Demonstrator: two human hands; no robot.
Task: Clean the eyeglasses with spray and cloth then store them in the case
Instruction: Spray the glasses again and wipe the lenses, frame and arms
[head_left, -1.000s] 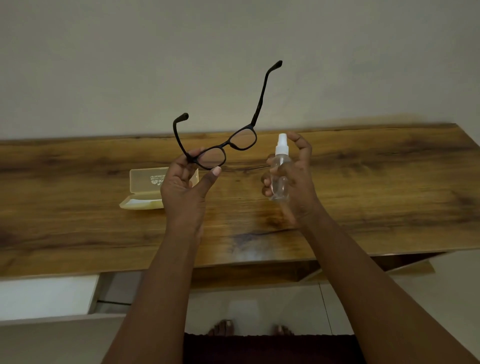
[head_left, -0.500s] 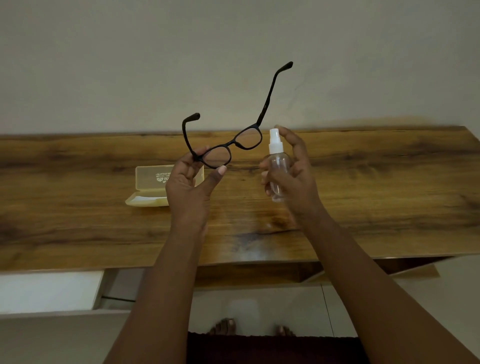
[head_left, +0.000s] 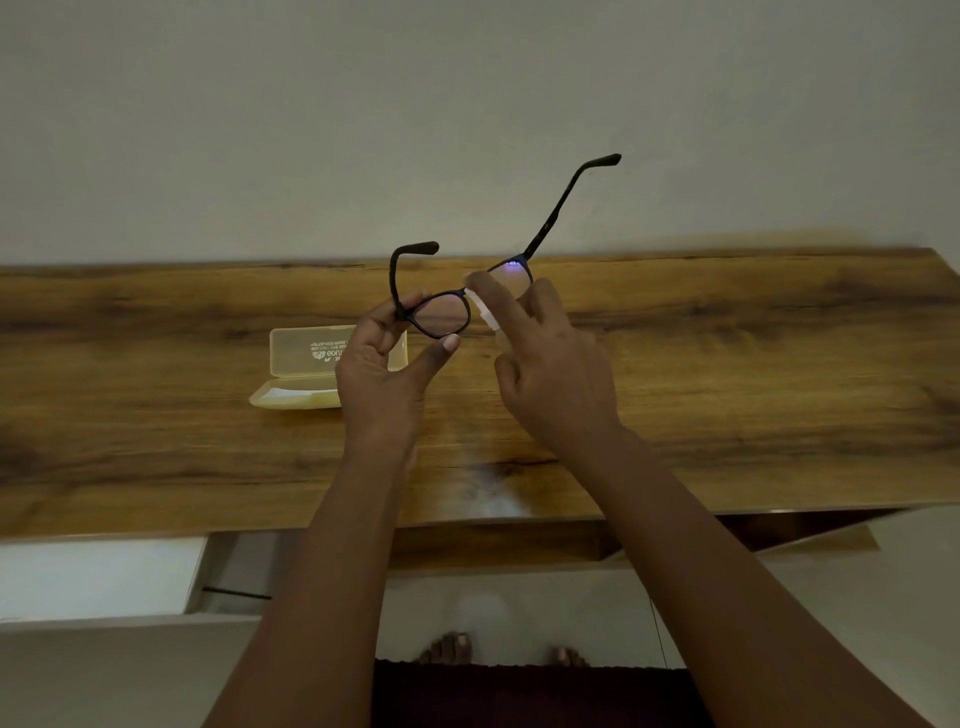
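Black eyeglasses (head_left: 470, 296) pinched in left hand (head_left: 382, 371) grip above worktop (head_left: 727, 364); right hand (head_left: 550, 374) grips spray bottle (head_left: 483, 312) at lens. Spraying step; next, press the nozzle, then cloth.

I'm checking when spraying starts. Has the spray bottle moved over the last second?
Yes. The spray bottle in the right hand moved left toward the eyeglasses, closer to the open case on the table.

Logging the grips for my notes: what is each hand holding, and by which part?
Left hand pinches the eyeglasses at the left hinge corner. Right hand grips the spray bottle around its body.
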